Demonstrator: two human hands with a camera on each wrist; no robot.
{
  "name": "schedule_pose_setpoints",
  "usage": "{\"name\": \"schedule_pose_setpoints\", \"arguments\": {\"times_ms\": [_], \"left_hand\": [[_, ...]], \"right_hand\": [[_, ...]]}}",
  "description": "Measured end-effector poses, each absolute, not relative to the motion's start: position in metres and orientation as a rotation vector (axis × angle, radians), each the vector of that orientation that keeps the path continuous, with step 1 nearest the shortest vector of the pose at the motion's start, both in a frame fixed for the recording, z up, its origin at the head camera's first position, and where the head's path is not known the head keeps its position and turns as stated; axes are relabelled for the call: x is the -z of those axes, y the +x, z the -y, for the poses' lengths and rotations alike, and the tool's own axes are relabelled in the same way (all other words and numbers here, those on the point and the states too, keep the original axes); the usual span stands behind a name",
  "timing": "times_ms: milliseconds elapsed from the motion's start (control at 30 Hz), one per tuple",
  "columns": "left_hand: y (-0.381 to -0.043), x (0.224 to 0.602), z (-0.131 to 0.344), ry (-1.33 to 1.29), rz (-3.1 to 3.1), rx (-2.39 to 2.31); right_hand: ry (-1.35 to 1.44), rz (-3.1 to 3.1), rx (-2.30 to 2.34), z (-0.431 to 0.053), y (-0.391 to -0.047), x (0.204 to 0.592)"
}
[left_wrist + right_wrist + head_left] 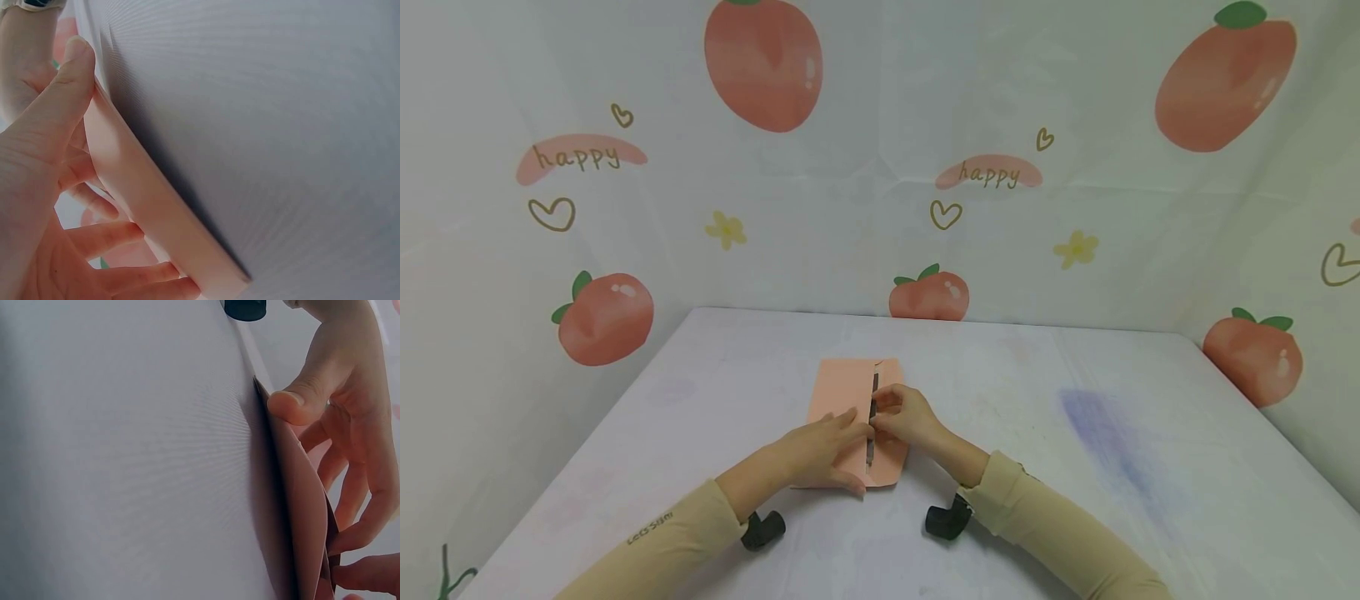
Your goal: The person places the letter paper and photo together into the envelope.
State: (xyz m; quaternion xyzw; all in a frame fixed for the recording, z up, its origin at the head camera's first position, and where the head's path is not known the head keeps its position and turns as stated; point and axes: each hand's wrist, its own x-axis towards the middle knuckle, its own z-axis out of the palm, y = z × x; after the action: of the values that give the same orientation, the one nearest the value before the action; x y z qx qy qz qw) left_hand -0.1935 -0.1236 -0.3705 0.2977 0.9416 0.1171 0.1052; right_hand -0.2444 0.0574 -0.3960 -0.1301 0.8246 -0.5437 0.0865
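Observation:
A pink paper envelope [842,387] lies in front of the person, with a wider panel on the left and a narrower, taper-cornered flap on the right. A narrow dark slit runs along its length between them; what shows inside is unclear. Spread over the left panel, the left hand [823,450] rests its fingers near the slit and its thumb by the near edge. The right hand [913,417] has bent fingers at the slit, over the flap; whether they pinch an edge is hidden. In the right wrist view, the paper [300,481] bulges up beside a right fingertip.
Black wrist cameras [763,530] [948,518] hang under both forearms. The white tabletop [1000,375] bears a blue-violet smudge [1105,442] at right. Behind it hangs a white cloth [850,217] printed with fruit, hearts and flowers.

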Motion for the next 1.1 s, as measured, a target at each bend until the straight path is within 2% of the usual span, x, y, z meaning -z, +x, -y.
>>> {"name": "schedule_pose_setpoints", "arguments": {"times_ms": [1100], "left_hand": [[-0.1955,0.3717,0.1234,0.886,-2.771,-0.339]], "right_hand": [[-0.414,-2.413,1.595,-0.0583,-0.2449,0.3976]]}}
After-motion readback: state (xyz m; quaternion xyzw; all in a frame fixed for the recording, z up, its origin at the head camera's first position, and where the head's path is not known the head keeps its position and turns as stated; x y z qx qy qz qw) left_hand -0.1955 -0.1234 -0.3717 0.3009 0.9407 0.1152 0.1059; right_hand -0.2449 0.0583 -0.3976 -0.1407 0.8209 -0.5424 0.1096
